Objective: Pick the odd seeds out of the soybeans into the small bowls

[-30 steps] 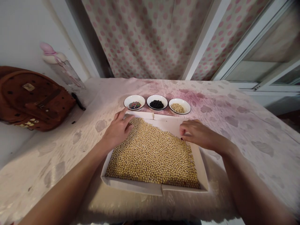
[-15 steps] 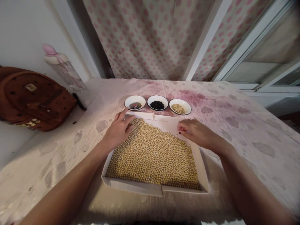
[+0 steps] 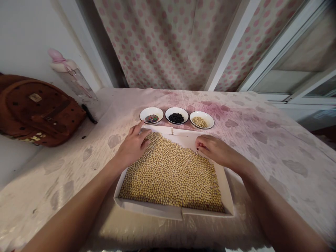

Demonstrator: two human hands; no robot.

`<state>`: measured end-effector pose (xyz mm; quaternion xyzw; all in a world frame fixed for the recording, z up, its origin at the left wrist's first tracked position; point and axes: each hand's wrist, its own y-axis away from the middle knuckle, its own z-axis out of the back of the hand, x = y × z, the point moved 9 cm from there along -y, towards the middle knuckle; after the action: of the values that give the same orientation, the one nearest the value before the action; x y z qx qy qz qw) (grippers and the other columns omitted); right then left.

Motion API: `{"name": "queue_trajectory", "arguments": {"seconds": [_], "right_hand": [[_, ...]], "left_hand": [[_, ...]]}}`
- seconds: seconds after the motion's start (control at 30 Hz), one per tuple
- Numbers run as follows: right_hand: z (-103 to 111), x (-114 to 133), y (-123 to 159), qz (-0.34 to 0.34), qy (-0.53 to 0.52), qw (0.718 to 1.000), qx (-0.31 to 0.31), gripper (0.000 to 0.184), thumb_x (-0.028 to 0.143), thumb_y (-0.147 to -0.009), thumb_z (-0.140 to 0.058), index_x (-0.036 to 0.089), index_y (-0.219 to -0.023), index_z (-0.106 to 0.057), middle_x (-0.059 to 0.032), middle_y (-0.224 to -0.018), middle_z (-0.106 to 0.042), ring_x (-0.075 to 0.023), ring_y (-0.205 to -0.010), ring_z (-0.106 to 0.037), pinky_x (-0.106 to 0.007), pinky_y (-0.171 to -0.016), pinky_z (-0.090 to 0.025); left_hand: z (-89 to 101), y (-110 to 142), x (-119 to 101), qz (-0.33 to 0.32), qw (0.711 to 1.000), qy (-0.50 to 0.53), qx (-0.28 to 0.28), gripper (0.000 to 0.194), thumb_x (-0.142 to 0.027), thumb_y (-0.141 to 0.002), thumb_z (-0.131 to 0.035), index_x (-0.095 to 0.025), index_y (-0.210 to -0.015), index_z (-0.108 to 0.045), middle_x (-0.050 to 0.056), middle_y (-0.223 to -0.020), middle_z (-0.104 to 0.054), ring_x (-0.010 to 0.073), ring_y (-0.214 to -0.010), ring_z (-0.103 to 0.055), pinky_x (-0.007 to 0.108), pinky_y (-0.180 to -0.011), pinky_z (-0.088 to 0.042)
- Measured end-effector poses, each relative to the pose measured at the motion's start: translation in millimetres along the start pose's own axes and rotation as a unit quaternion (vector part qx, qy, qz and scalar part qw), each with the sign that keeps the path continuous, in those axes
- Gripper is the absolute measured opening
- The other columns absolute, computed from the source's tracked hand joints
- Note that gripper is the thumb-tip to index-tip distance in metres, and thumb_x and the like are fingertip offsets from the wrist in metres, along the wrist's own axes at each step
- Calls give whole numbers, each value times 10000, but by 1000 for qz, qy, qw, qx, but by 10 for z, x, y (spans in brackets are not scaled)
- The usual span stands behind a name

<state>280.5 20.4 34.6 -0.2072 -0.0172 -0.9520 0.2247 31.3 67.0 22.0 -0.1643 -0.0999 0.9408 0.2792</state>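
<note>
A shallow white cardboard box (image 3: 207,211) lies before me, filled with round yellow beans (image 3: 170,171) that look like soybeans. My left hand (image 3: 132,145) straddles its far left corner, thumb on the inner side and fingers over the rim. Over the far right part of the box is my right hand (image 3: 212,148), fingers curled together. A tiny dark spot shows at its thumb tip; whether that is a held piece or the nail I cannot make out. Beans are heaped away from the far right corner, where the white bottom shows.
Behind the box stand three white dark-rimmed bowls: one with multicoloured bits (image 3: 151,118), one with black beans (image 3: 176,117), one with pale beans (image 3: 199,121). A brown backpack (image 3: 42,108) and a clear bottle with pink top (image 3: 72,77) are at left. A patterned cloth (image 3: 262,136) covers the table.
My right hand has shifted slightly left over the box, fingers still curled. My left hand, the box and the bowls stay as they were.
</note>
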Motion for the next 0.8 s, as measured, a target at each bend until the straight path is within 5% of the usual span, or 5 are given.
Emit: {"name": "queue_trajectory", "arguments": {"seconds": [0.33,0.67,0.8], "right_hand": [[-93,12,-11,10,-30,999,34,124,152,-889,-492,221,-803,-548,-25,-838,-642,-173,-787,-558,-336,-701,-403],[-93,183,1,10,74,997,17,187,70,-844,-414,210,-744,-485,-67,-793,-595,-195,-762,-520,-341,-682,-377],[-74,177,-44,23,29,999,-15,169,102,-857,-428,211,-776,-530,-58,-827,-614,-187,-779,-547,-337,-709,-407]], "left_hand": [[4,1,-7,5,1000,-2,1,393,-224,-939,-499,-200,-1323,-581,96,-1592,-301,357,-1413,-338,560,-1149,-369],[28,-4,-41,2,1000,4,-4,382,-214,-939,-501,-206,-1309,-596,96,-1537,-381,361,-1393,-347,573,-1142,-369],[25,-5,-41,2,1000,5,-4,382,-210,-941,-494,-190,-1307,-599,117,-1545,-369,368,-1397,-344,578,-1142,-363]]}}
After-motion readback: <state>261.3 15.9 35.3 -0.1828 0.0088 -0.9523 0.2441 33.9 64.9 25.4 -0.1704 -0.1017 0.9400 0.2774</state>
